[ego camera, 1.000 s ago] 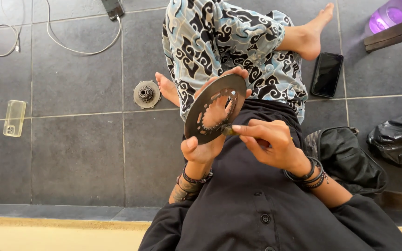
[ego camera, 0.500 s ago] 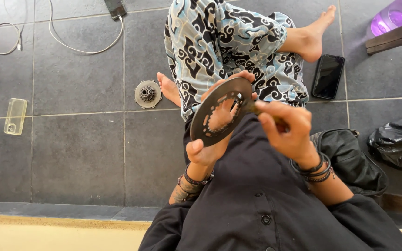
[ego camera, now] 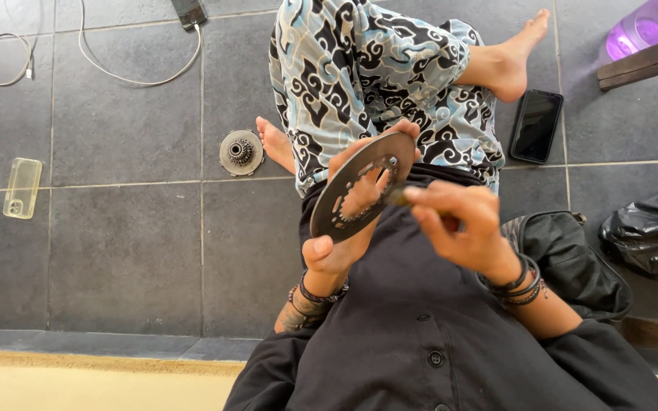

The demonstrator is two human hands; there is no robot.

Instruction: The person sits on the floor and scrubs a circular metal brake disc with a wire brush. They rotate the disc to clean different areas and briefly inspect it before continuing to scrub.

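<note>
Here, by item:
Left hand: clenched on the metal disc, thumb on lower rim, fingers behind.
Metal disc: tilted, raised over the lap, slots around its centre hole.
Right hand: pinching a small dark piece, touching disc's inner edge.
Floor: sprocket near bare foot; clear phone case far left; black phone right.

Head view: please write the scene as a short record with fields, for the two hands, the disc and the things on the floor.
left hand: left hand holds the metal disc from behind, tilted, fingers at its rim
right hand: right hand pinches a small dark tool at the disc's edge; its kind is unclear
floor left: clear phone case, white cable
floor middle: small round gear part beside a bare foot
floor right: black phone, black bag
surface: grey tiled floor
</note>
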